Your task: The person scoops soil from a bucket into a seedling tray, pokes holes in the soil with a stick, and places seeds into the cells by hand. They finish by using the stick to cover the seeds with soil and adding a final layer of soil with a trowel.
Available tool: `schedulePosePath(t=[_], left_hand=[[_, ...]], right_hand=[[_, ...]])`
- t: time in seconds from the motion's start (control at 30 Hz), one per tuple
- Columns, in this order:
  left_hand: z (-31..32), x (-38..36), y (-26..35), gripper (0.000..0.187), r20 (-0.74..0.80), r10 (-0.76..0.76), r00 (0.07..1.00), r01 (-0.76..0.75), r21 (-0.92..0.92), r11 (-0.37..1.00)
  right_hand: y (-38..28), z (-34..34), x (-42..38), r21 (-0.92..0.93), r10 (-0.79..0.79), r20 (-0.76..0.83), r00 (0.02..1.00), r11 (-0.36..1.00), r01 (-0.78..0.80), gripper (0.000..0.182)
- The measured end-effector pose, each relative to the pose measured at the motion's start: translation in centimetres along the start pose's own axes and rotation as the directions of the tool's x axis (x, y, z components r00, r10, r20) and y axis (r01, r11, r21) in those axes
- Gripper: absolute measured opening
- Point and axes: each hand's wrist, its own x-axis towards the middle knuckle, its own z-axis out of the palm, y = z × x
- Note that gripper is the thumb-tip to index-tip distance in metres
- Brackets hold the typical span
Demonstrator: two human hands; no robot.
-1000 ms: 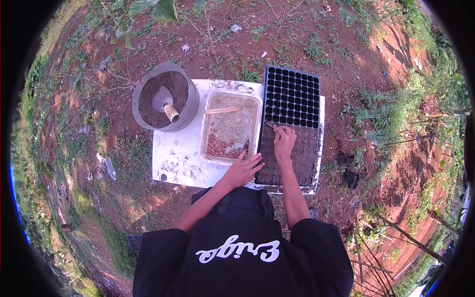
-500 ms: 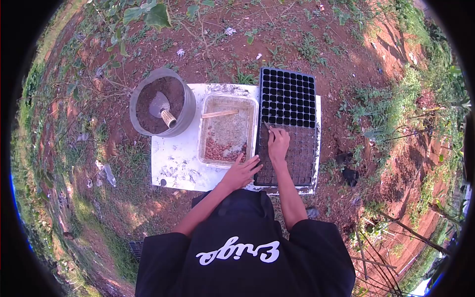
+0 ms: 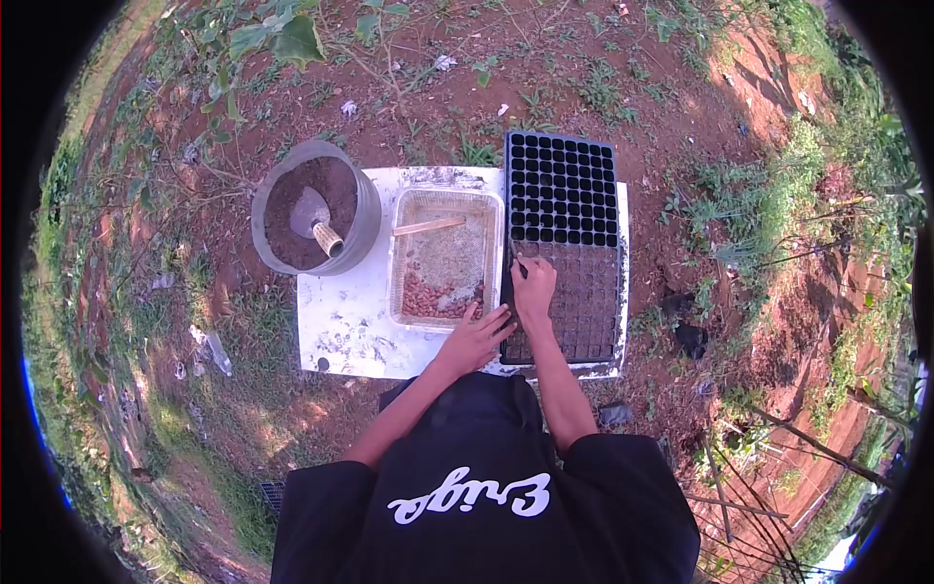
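Observation:
My right hand is closed around a thin, stick-like tool, its tip at the left edge of the soil-filled cells of a black seedling tray. The near cells hold brown soil; the far ones have none. My left hand lies with fingers spread between the tray's left edge and the near right corner of a clear rectangular container. Reddish-brown seeds are heaped toward the container's near end, and a flat wooden stick lies across its far part.
A round grey bucket of soil stands at the left, with a trowel in it. Everything sits on a white, stained board. Around it are bare earth, weeds and a leafy branch at the far side.
My right hand has moved slightly nearer and to the left along the tray, and the tool stands at a different angle. My left hand has stayed in place.

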Motion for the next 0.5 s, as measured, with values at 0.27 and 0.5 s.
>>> schedulePosePath(t=[0.27, 0.5], left_hand=[[-0.12, 0.01, 0.03, 0.073, 0.005, 0.007, 1.000, -0.007, 0.017, 1.000], [0.05, -0.05, -0.05, 0.073, -0.012, 0.010, 1.000, -0.010, 0.004, 1.000]], right_hand=[[0.57, 0.10, -0.68, -0.043, 0.113, -0.142, 0.983, 0.992, -0.121, 0.020], [0.21, 0.26, -0.49, 0.098, 0.117, -0.157, 0.981, 0.990, -0.102, 0.017]])
